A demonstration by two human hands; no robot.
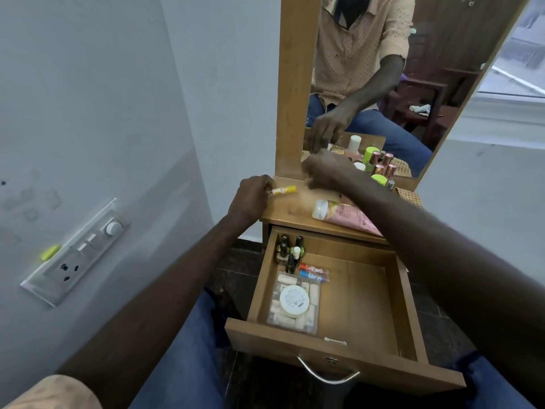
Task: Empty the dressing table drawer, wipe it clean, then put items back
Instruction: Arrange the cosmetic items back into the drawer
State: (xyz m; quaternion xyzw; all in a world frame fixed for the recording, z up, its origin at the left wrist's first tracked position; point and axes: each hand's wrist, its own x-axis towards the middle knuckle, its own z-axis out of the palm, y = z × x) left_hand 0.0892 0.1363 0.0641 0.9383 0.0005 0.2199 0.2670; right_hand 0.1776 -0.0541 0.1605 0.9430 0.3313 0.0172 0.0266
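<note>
Two hands reach over the wooden dressing tabletop (pixel 295 208). The left hand (pixel 250 196) pinches a small yellow-capped tube (pixel 284 190). The right hand (pixel 324 172) is curled and blurred, so its hold cannot be told. Below, the open wooden drawer (pixel 362 290) contains dark nail-polish bottles (pixel 287 252), a clear plastic box (pixel 312 317) and a white round jar (pixel 295 301).

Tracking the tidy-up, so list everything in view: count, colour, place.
drawer: one, wooden, pulled open
clear box: one, transparent, drawer's front left
round jar: one, white, on clear box
nail polish bottles: several, dark caps, drawer's back left
small tubes: two, red and blue, behind clear box
pink tube: one, lying on tabletop
yellow tube: one, tabletop's left edge
capped bottles: several, green and copper, by mirror
left hand: pinches yellow tube
right hand: blurred, over tabletop
</note>
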